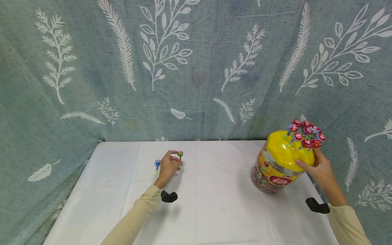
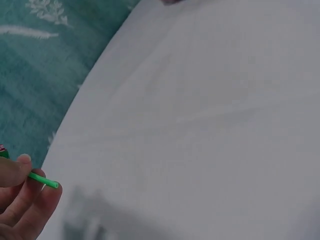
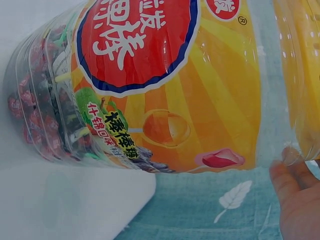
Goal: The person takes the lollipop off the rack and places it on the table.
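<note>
My left hand (image 1: 169,167) pinches a green-wrapped lollipop (image 1: 180,154) above the table; its green stick (image 2: 45,181) pokes out past the fingers in the left wrist view. Just left of that hand is a blue-wrapped lollipop (image 1: 157,163) with a yellow stick. On the right, my right hand (image 1: 320,170) grips a large clear jar (image 1: 269,173) by its yellow lid (image 1: 280,149), and the jar leans to the right. Red-wrapped lollipops (image 1: 307,131) stand in a cluster on the lid. More wrapped lollipops (image 3: 37,115) show through the jar's lower wall.
A white cloth covers the table (image 1: 214,211). Behind it and along both sides hangs a grey-green curtain (image 1: 199,68) with white leaf prints. The jar stands near the table's right edge.
</note>
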A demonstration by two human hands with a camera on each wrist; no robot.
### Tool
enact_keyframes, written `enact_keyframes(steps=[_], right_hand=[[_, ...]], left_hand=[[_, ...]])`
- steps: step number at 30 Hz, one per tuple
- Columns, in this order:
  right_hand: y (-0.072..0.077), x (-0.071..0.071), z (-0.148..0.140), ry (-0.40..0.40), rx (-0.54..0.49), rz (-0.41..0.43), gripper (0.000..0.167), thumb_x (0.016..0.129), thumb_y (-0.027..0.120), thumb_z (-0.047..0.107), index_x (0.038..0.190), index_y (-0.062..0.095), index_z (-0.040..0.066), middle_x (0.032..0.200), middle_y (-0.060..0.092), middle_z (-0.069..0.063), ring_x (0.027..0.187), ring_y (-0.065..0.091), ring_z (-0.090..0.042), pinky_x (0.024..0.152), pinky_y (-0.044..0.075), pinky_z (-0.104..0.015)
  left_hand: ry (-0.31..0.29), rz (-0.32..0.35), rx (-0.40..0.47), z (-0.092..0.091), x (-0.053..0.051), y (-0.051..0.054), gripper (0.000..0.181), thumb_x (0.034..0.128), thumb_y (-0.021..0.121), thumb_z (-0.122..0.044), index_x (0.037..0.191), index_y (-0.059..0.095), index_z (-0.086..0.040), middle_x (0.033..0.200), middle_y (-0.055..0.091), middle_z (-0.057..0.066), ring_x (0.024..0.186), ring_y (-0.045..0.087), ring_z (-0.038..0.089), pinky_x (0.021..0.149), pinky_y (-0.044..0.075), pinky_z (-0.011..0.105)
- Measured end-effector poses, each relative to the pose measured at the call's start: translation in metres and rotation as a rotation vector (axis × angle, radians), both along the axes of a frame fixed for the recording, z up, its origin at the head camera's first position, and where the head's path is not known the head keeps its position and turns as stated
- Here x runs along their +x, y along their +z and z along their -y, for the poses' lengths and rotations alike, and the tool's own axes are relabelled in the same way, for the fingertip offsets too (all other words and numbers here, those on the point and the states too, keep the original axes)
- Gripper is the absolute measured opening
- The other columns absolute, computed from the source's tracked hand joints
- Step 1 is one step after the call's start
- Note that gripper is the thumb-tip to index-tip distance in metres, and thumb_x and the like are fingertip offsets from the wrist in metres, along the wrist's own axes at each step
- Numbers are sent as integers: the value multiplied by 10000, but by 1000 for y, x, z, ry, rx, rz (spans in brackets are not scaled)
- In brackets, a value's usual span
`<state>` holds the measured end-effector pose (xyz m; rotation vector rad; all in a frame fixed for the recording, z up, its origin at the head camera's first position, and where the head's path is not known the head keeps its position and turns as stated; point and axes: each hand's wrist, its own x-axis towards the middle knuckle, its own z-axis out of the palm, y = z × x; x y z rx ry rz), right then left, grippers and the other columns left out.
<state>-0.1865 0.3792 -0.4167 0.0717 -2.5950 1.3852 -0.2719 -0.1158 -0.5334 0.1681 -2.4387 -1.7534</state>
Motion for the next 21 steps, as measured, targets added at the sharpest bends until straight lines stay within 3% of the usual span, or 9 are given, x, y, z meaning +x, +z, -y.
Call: enact_keyframes(steps=[6,14,21], right_hand=[[0,0,-1,-2,12,1,753,912,640,181,1510,186,229,1257,404,42,1002,446,-10,761,414,-47],[-1,0,1,15,-13,-9,751,915,633,156,1512,185,232,1262,403,56,1013,449,-3,773,419,-52],[-2,1,2,17,-16,-14,757,916,630,149,1513,177,251,1277,402,48,1018,452,1,776,420,-53]], left_hand=[[29,66,-31,18,-2,-13,450,752,712,80,1172,564,21,838,630,181,601,642,217,500,547,306],[57,138,-142,34,0,-26,426,748,716,75,1153,585,70,829,633,165,573,627,174,469,534,275],[51,114,-208,34,-2,-27,399,740,706,109,1120,586,108,802,617,179,582,625,214,436,519,267]])
